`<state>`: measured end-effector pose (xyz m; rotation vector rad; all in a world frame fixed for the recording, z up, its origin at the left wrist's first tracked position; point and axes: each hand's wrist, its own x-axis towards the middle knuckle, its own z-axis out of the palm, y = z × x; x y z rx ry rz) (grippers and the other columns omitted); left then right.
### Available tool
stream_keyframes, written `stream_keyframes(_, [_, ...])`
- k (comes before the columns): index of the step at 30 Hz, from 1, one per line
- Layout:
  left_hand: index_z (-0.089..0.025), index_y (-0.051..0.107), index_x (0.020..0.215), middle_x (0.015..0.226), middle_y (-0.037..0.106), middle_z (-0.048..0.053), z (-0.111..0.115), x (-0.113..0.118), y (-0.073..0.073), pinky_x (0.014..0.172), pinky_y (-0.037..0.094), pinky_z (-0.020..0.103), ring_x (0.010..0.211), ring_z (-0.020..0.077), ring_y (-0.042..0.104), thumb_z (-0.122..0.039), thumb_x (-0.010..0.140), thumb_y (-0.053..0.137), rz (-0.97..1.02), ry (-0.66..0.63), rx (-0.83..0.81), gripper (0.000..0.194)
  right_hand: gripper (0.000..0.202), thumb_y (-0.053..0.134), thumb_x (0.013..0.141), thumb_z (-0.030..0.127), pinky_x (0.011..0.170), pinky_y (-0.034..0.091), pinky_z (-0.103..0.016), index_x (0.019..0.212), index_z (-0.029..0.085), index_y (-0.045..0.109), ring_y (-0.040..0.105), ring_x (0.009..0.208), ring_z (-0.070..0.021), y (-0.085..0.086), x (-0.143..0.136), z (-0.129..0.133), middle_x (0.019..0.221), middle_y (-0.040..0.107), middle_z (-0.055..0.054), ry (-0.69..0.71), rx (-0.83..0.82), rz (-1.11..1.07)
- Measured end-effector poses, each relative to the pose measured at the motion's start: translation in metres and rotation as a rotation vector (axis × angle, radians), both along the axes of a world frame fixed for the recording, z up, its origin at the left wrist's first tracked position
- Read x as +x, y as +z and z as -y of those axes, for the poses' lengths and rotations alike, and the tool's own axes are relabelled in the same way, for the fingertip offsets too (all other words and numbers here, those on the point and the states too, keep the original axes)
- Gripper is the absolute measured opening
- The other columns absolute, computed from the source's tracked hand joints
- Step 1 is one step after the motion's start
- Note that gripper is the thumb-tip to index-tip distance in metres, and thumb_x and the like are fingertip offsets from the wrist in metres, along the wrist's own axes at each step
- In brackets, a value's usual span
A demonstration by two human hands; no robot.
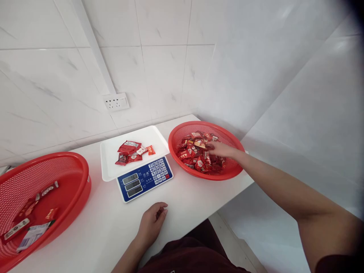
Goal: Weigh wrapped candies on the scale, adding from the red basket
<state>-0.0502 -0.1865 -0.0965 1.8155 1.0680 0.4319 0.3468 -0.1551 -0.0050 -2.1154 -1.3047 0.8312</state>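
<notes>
My right hand [221,149] reaches into the right red mesh basket [240,159], its fingers stretched out among a heap of small red snack packets [196,151]. The fingertips are partly lost among the wrappers, and no packet is visibly lifted. On the table before the scale, my left hand [153,219] rests with its fingers loosely curled in, holding nothing that shows. Several red and white packets [133,153] lie in the white tray [109,167] of the digital scale [146,178]. Its blue panel has lit readouts and number keys.
At the left stands another red basket [76,189], holding a few wrapped snacks [25,218] and a whitish packet [35,235]. All this sits on a white table [105,231] against a tiled wall with a socket [116,101]. A pale panel rises at the right.
</notes>
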Motion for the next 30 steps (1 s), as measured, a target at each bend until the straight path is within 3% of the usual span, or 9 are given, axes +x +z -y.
stream_keyframes(3, [-0.021,0.066,0.096,0.084,0.069,0.004,0.000,0.000,-0.002,0.072,0.051,0.030,0.076,0.0182,0.063,-0.042,0.082,0.048,0.007,0.002,0.008,0.030,0.107,0.085,0.042,0.027,0.101,0.039,-0.050,0.138,0.012,0.040,0.044,0.124,-0.0432,-0.014,-0.007,0.005,0.141,0.042,-0.024,0.116,-0.195,0.143])
stream_keyframes(7, [-0.020,0.067,0.096,0.083,0.069,0.004,-0.001,0.000,-0.003,0.070,0.051,0.030,0.075,0.0184,0.063,-0.041,0.082,0.049,0.024,0.013,0.011,0.030,0.136,0.084,0.041,0.045,0.105,0.021,-0.064,0.149,0.019,0.005,0.010,0.138,-0.0491,-0.024,-0.018,0.004,0.155,0.005,-0.023,0.240,-0.504,0.536])
stream_keyframes(9, [-0.020,0.067,0.095,0.083,0.069,0.004,-0.001,0.000,-0.002,0.070,0.051,0.030,0.074,0.0184,0.063,-0.041,0.082,0.050,0.024,0.015,0.013,0.030,0.136,0.083,0.042,0.045,0.102,0.020,-0.069,0.149,0.023,0.002,0.011,0.137,-0.0517,-0.026,-0.020,0.002,0.155,0.001,-0.023,0.200,-0.535,0.613])
stream_keyframes(13, [-0.020,0.066,0.096,0.083,0.068,0.004,-0.001,0.000,-0.002,0.070,0.050,0.030,0.074,0.0179,0.062,-0.042,0.082,0.049,0.020,0.012,0.011,0.032,0.123,0.081,0.045,0.027,0.092,0.042,-0.053,0.148,0.023,0.014,0.049,0.118,-0.0451,-0.026,-0.018,-0.002,0.150,0.020,-0.026,0.096,-0.381,0.444])
stream_keyframes(17, [-0.018,0.065,0.096,0.079,0.066,0.004,-0.001,0.000,-0.005,0.066,0.048,0.027,0.069,0.0163,0.059,-0.044,0.083,0.048,0.052,0.036,0.008,0.034,0.091,0.075,0.055,0.020,0.086,0.047,-0.042,0.138,0.015,0.038,0.059,0.106,-0.0362,-0.020,-0.016,-0.005,0.123,0.058,-0.021,0.021,-0.223,0.311])
stream_keyframes(19, [-0.018,0.065,0.096,0.075,0.064,0.003,-0.001,0.000,-0.006,0.061,0.047,0.026,0.065,0.0152,0.057,-0.046,0.082,0.048,0.070,0.055,0.002,0.035,0.065,0.071,0.063,0.022,0.082,0.050,-0.037,0.125,0.017,0.051,0.063,0.098,-0.0297,-0.013,-0.017,-0.008,0.108,0.067,-0.013,0.004,-0.130,0.193])
stream_keyframes(21, [-0.017,0.064,0.096,0.072,0.061,0.002,-0.001,0.000,-0.007,0.058,0.046,0.025,0.062,0.0142,0.055,-0.047,0.082,0.048,0.084,0.066,-0.008,0.037,0.045,0.065,0.072,0.024,0.076,0.053,-0.032,0.116,0.019,0.056,0.066,0.088,-0.0231,-0.004,-0.019,-0.010,0.099,0.069,-0.009,-0.023,-0.031,0.052])
stream_keyframes(24, [-0.017,0.063,0.094,0.068,0.058,0.001,-0.001,0.001,-0.005,0.056,0.045,0.025,0.058,0.0130,0.052,-0.049,0.081,0.048,0.105,0.083,-0.013,0.038,0.032,0.058,0.081,0.029,0.067,0.058,-0.031,0.113,0.021,0.055,0.067,0.077,-0.0180,0.009,-0.021,-0.014,0.093,0.070,-0.006,-0.078,0.101,-0.164])
stream_keyframes(30, [-0.017,0.062,0.091,0.065,0.056,-0.001,0.002,0.002,0.000,0.056,0.047,0.026,0.057,0.0124,0.051,-0.049,0.077,0.051,0.152,0.124,-0.029,0.037,0.023,0.064,0.081,0.036,0.072,0.062,-0.034,0.100,0.024,0.057,0.066,0.084,-0.0159,0.025,-0.018,-0.013,0.102,0.067,-0.004,-0.127,0.266,-0.480])
